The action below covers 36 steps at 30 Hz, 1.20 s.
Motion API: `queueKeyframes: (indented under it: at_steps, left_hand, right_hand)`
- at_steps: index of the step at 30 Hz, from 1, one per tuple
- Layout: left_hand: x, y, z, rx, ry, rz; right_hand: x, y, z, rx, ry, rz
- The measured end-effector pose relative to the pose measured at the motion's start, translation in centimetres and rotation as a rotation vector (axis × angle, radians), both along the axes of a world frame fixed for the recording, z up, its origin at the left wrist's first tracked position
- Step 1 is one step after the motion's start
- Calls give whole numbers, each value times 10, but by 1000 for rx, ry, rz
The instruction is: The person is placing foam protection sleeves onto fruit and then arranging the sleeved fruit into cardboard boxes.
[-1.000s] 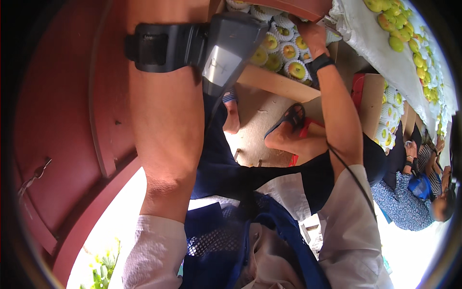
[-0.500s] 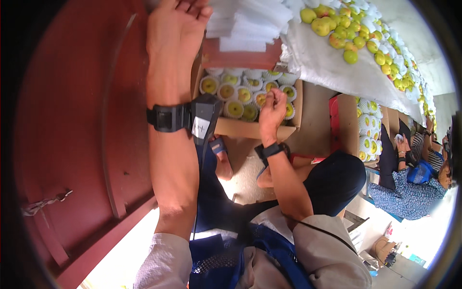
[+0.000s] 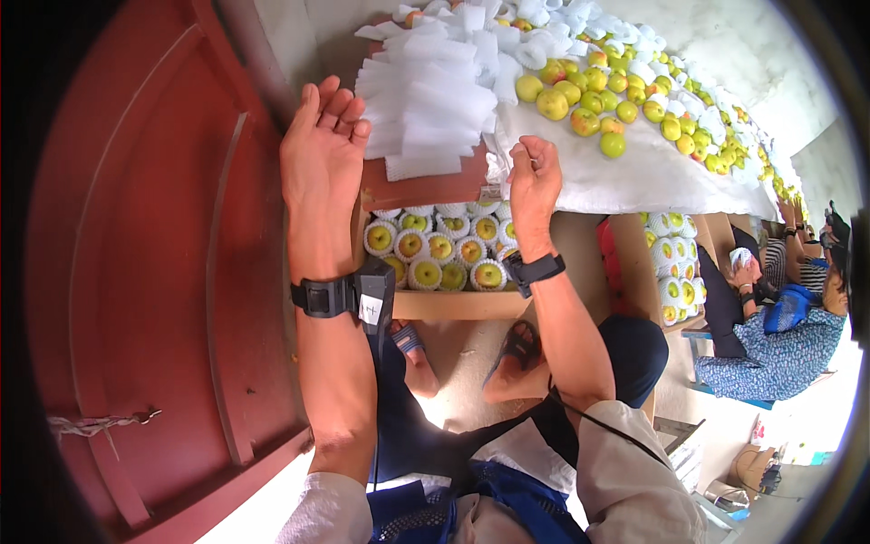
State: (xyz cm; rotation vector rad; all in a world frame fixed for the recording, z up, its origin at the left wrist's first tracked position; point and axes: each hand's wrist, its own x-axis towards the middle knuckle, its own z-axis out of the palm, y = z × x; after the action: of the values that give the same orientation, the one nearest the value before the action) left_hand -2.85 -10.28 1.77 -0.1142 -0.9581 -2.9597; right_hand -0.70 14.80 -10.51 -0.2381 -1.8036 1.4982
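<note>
In the head view we are taking the near carton (image 3: pixel 453 306) as our landmark; the netted apples (image 3: pixel 439 247) are sitting inside it in close rows, each one wearing a white foam net that is probably cushioning it against its neighbours; just beyond the carton, a stack of white foam sleeves (image 3: pixel 426 118) is lying on a reddish-brown board (image 3: pixel 426 188), flat and overlapping, which we are judging handy for lifting singly; beyond the carton and to its right, loose apples (image 3: pixel 627 111) are resting on a white cloth (image 3: pixel 580 186), the soft layer seemingly guarding them from bruising.

We are seeing the left hand (image 3: pixel 326 150) hovering beyond the carton's left side, right by the sleeves' edge; its fingers are curling loosely, well parted from the palm, and we are seeing nothing in them; whether they are touching the sleeves we are unable to tell; the right hand (image 3: pixel 535 186) is hanging beyond the carton's right corner, before the loose apples; its fingers are bending in narrowly toward the thumb, and we are unable to tell whether they are pinching anything.

To the right of the carton, a second carton (image 3: pixel 637 286) is holding more netted fruit; farther right, a co-worker (image 3: pixel 761 363) is sitting.
</note>
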Motion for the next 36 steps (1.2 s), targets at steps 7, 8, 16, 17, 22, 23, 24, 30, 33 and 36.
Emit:
queueKeyframes:
  at_steps: [7,8,16,17,22,23,24,30,33,36]
  left_hand:
    - [7,7,6,13,-7,-9]
    - [9,6,7,8,-15,-12]
    - [13,22,4,-25,-30,-58]
    - [13,25,6,-39,-36,-61]
    - [12,35,4,-64,-43,-73]
    - [13,39,5,-63,-48,-70]
    - [12,39,3,-68,-52,-58]
    - [11,49,-1,-81,-16,-92]
    - [12,55,4,-80,-32,-97]
    - [12,58,4,-88,2,-126]
  right_hand:
    - [-53,61,13,498,-361,-1]
    - [-59,63,16,618,-439,-9]
    - [-137,112,41,1051,-504,-166]
    - [-148,120,43,1108,-558,-175]
    - [-196,137,49,1186,-741,-148]
    - [-204,139,50,1183,-761,-137]
    - [-210,138,48,1183,-757,-123]
    - [-237,150,43,1105,-776,-27]
    - [-236,161,41,1058,-620,-81]
    - [-216,175,43,919,-339,-92]
